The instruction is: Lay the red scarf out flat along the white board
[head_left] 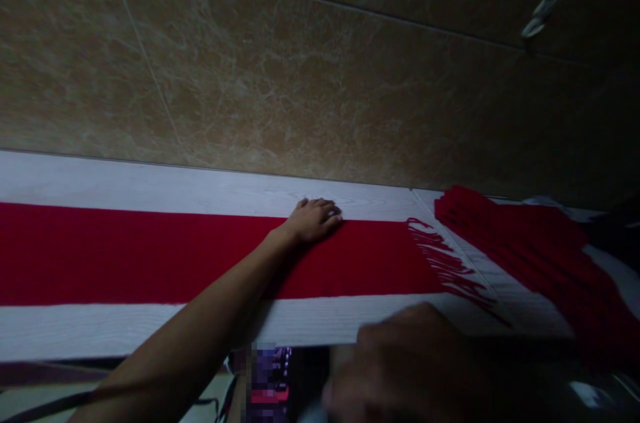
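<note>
A long red scarf (120,256) lies spread flat along the white wood-grain table (320,320), its fringe (450,270) splayed out at the right end. My left hand (316,219) rests palm down across the scarf's far edge, fingers extended and a little apart. Close to the camera, over the table's near edge, my right hand (400,366) is dark and blurred. Its fingers look curled in, and what they may hold is hidden. Something pale shows faintly below the fingertips, too blurred to name.
A bunched red cloth (525,243) is heaped at the table's right end, partly hanging over the near edge. Behind the table rises a brown marbled tile wall (280,76) with a small white fixture (539,18). Dark items (617,230) sit at the far right.
</note>
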Available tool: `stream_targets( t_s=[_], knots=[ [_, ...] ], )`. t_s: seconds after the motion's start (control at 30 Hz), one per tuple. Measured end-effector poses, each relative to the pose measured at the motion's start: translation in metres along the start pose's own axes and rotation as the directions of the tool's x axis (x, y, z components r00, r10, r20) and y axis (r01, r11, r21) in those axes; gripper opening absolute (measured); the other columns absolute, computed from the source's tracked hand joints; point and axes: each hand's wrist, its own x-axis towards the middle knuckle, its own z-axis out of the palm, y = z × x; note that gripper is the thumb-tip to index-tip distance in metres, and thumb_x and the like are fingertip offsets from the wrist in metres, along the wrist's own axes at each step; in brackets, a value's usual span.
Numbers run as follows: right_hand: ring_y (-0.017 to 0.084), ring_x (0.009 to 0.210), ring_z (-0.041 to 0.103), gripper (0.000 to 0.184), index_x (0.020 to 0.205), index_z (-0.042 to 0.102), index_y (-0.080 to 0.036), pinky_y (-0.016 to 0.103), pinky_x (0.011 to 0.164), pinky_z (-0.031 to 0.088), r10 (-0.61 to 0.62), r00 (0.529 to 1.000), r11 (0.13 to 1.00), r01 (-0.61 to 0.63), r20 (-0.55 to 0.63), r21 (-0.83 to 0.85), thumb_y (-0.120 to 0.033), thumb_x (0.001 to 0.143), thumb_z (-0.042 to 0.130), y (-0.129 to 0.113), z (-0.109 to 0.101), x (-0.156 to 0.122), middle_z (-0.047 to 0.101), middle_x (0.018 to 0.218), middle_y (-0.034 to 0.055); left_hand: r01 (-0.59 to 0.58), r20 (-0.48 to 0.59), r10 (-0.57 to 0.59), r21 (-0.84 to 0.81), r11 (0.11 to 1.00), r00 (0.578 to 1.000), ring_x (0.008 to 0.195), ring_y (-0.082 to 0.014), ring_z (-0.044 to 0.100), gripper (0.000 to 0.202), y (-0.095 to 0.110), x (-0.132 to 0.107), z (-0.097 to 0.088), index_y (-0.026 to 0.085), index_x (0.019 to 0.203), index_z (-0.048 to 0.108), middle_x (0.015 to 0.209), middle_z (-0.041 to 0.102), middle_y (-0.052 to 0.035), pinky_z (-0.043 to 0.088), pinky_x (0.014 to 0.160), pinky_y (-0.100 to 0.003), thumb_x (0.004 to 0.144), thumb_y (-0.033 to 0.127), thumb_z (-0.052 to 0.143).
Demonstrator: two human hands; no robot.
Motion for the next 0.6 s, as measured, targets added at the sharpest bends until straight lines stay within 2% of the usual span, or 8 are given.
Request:
stream_targets(
  t_s=[0.07, 0.1, 0.17, 0.27, 0.33, 0.4, 0.47, 0.6],
  knots=[
    [0.014, 0.076, 0.066, 0.02, 0.099, 0.07, -0.024, 0.026, 0.071, 0.053, 0.097, 0.992, 0.995, -0.094, -0.086, 0.028, -0.032, 0.103, 0.052, 0.029, -0.01, 0.005, 0.07, 0.085, 0.0006, 0.002, -0.005, -0.002, -0.004, 1.0, 1.0, 0.138, -0.0286, 0.049, 0.046, 0.001, 0.0, 0.0, 0.026, 0.135, 0.059, 0.152, 0.053, -0.0102, 0.029, 0.116, -0.06, 0.105, 0.049, 0.033],
    [0.016, 0.083, 0.068, 0.02, 0.1, 0.07, -0.022, 0.027, 0.077, 0.054, 0.15, 0.977, 0.989, -0.146, -0.151, 0.036, -0.03, 0.103, 0.051, 0.049, -0.015, 0.007, 0.071, 0.089, 0.0023, 0.002, -0.008, -0.002, -0.007, 1.0, 1.0, 0.138, -0.0289, 0.049, 0.045, 0.001, 0.0, 0.0, 0.026, 0.134, 0.059, 0.151, 0.054, -0.0107, 0.029, 0.116, -0.06, 0.105, 0.048, 0.034],
    [0.021, 0.11, 0.065, 0.024, 0.11, 0.07, -0.021, 0.036, 0.099, 0.05, 0.235, 0.929, 0.97, -0.243, -0.285, 0.01, -0.03, 0.101, 0.05, 0.095, -0.023, 0.012, 0.071, 0.113, 0.0089, -0.002, -0.015, 0.001, -0.015, 1.0, 1.0, 0.138, -0.0292, 0.049, 0.043, 0.001, -0.001, 0.0, 0.025, 0.132, 0.06, 0.15, 0.055, -0.012, 0.03, 0.116, -0.061, 0.105, 0.046, 0.036],
    [0.027, 0.139, 0.048, 0.045, 0.137, 0.06, -0.013, 0.046, 0.117, 0.036, 0.421, 0.849, 0.874, -0.474, -0.32, -0.109, -0.032, 0.101, 0.04, 0.15, -0.02, 0.019, 0.053, 0.147, 0.019, -0.018, -0.022, 0.018, -0.019, 1.0, 1.0, 0.14, -0.0285, 0.048, 0.04, 0.001, -0.002, 0.002, 0.025, 0.131, 0.061, 0.15, 0.055, -0.0127, 0.029, 0.117, -0.061, 0.104, 0.044, 0.038],
    [0.029, 0.149, 0.032, 0.054, 0.149, 0.049, -0.011, 0.052, 0.122, 0.025, 0.515, 0.824, 0.803, -0.56, -0.235, -0.204, -0.036, 0.102, 0.038, 0.166, -0.007, 0.022, 0.036, 0.16, 0.0195, -0.024, -0.024, 0.024, -0.013, 1.0, 0.999, 0.141, -0.0281, 0.047, 0.039, 0.001, -0.002, 0.004, 0.025, 0.132, 0.06, 0.151, 0.054, -0.0126, 0.028, 0.117, -0.061, 0.104, 0.043, 0.039],
    [0.029, 0.154, 0.02, 0.057, 0.155, 0.041, -0.017, 0.058, 0.124, 0.015, 0.521, 0.844, 0.788, -0.534, -0.13, -0.307, -0.043, 0.104, 0.037, 0.171, 0.009, 0.019, 0.026, 0.166, 0.0131, -0.015, -0.027, 0.015, 0.001, 1.0, 1.0, 0.142, -0.0279, 0.045, 0.041, 0.0, -0.003, 0.006, 0.024, 0.135, 0.058, 0.152, 0.052, -0.0128, 0.027, 0.119, -0.061, 0.104, 0.043, 0.038],
    [0.027, 0.155, 0.015, 0.057, 0.157, 0.036, -0.023, 0.061, 0.123, 0.01, 0.525, 0.849, 0.776, -0.504, -0.054, -0.381, -0.048, 0.106, 0.032, 0.172, 0.017, 0.007, 0.022, 0.167, 0.0078, -0.004, -0.028, 0.004, 0.016, 1.0, 1.0, 0.144, -0.0281, 0.043, 0.043, 0.0, -0.003, 0.008, 0.024, 0.138, 0.055, 0.155, 0.05, -0.0124, 0.025, 0.12, -0.06, 0.105, 0.043, 0.037],
    [0.027, 0.155, 0.014, 0.056, 0.159, 0.033, -0.023, 0.062, 0.123, 0.01, 0.626, 0.777, 0.659, -0.57, -0.06, -0.491, -0.044, 0.107, 0.028, 0.19, 0.004, -0.034, 0.02, 0.167, 0.007, -0.002, -0.032, 0.002, 0.019, 1.0, 0.999, 0.146, -0.03, 0.04, 0.044, 0.0, -0.002, 0.012, 0.024, 0.14, 0.054, 0.156, 0.048, -0.0117, 0.024, 0.119, -0.062, 0.104, 0.044, 0.037]
  ],
)
